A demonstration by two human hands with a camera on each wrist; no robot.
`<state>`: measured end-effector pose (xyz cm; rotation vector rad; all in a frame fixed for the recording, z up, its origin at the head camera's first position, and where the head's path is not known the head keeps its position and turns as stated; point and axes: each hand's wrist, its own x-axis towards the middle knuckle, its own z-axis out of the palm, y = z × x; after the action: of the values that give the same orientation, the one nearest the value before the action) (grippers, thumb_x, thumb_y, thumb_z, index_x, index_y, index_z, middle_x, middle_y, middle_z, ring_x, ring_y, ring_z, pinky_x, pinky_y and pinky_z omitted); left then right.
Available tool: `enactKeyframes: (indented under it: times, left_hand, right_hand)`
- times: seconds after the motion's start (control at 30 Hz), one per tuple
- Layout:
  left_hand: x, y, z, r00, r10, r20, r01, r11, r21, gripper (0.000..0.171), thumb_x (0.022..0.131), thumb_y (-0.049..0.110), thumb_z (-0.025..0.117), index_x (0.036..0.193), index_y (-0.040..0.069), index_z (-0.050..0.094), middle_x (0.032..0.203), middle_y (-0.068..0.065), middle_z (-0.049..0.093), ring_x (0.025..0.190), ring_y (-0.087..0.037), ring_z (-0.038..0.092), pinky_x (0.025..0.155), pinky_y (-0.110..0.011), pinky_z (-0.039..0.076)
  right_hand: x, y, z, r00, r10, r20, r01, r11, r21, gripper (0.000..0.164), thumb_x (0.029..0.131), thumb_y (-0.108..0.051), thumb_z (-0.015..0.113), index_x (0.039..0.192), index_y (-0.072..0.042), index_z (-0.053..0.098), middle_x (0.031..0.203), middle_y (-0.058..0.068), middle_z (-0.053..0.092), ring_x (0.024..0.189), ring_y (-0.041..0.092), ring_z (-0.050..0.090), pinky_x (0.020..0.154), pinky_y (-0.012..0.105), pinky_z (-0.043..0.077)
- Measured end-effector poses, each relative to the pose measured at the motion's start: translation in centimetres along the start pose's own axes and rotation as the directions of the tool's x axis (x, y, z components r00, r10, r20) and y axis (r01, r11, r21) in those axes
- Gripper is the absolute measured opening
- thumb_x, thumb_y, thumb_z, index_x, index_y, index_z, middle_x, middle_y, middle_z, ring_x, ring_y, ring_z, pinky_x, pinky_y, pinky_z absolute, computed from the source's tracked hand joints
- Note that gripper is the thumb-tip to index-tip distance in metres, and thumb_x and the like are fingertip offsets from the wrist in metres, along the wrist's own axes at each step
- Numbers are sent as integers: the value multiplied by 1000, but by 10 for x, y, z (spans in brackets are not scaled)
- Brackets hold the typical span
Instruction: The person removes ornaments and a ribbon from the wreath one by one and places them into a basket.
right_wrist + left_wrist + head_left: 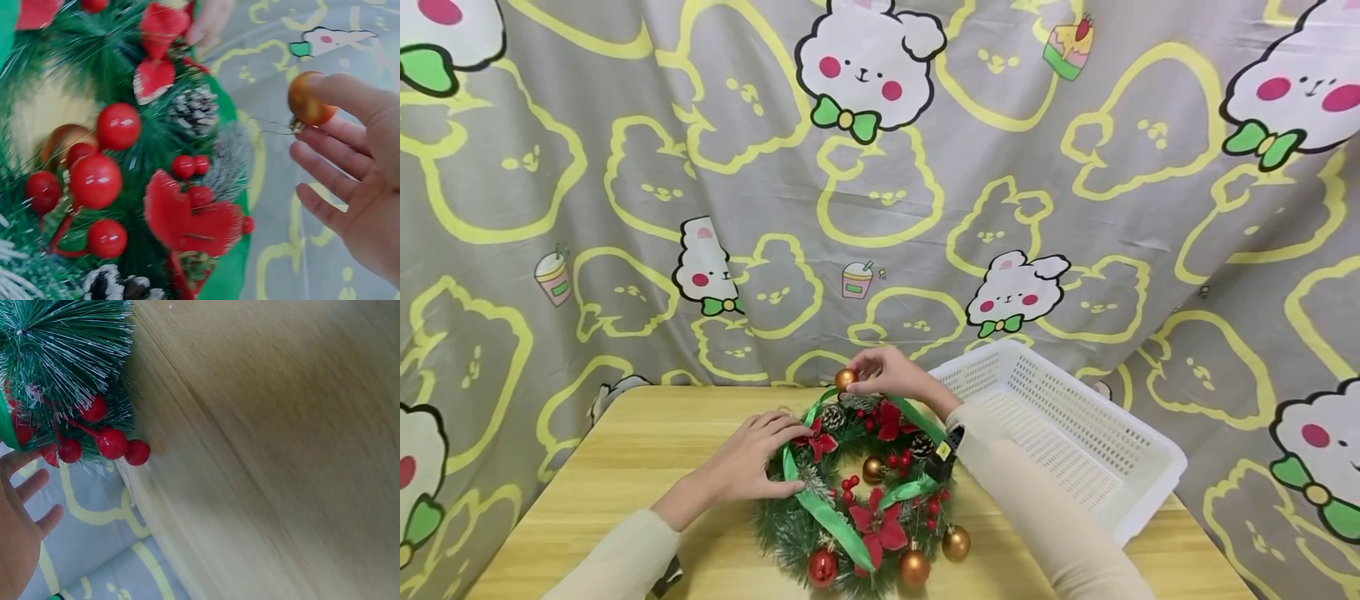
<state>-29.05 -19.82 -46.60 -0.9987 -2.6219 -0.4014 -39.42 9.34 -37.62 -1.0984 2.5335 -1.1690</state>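
A green Christmas wreath (pixel 782 533) lies on the table, with a green ribbon, red flowers, berries and pine cones on it. In the head view my left hand (pixel 748 458) rests on the wreath's left side, thumb spread from the fingers. The left wrist view shows its fingers (pixel 31 486) fairly straight beside the red berries (pixel 112 444). At the wreath's far edge, my right hand (pixel 891 372) pinches a gold Christmas ball (pixel 846 379) between thumb and fingers. From the ball's cap, a thin wire loop (pixel 272 125) reaches toward the wreath in the right wrist view.
A white perforated plastic basket (pixel 1120 417) stands at the right, partly behind the right forearm. One red ball (pixel 822 567) and two gold balls (pixel 914 567) are at the wreath's near edge. A patterned curtain (pixel 880 208) hangs behind the wooden table (pixel 602 467).
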Motion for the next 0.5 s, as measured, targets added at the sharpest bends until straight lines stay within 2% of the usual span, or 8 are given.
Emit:
enactKeyframes:
  times: [0.2, 0.37, 0.5]
  left_hand:
    - [-1, 0, 0, 1000, 5, -9, -5, 1000, -9, 78, 83, 72, 66, 144, 24, 58, 144, -8, 58, 137, -39, 50, 108, -64, 41]
    - [-2, -1, 3, 1000, 6, -20, -6, 1000, -2, 77, 83, 73, 66, 144, 25, 57, 144, -8, 58, 137, -37, 50, 109, -64, 40]
    - [-3, -1, 5, 1000, 5, -24, -5, 1000, -1, 77, 83, 73, 66, 144, 26, 57, 144, -6, 59, 137, -34, 51, 109, -63, 40]
  right_hand:
    - [-6, -6, -11, 999, -39, -15, 38, 999, -36, 26, 90, -23, 79, 114, -14, 75, 108, 2, 76, 98, 16, 71, 86, 35, 58]
    - [-15, -11, -16, 992, -72, -106, 67, 996, -50, 28, 88, -23, 81, 115, -16, 74, 110, 1, 75, 103, 17, 68, 92, 41, 54]
    - [-27, -17, -22, 975, -96, -198, 83, 994, -77, 31, 88, -23, 81, 116, -16, 74, 110, 0, 74, 106, 18, 66, 95, 44, 51]
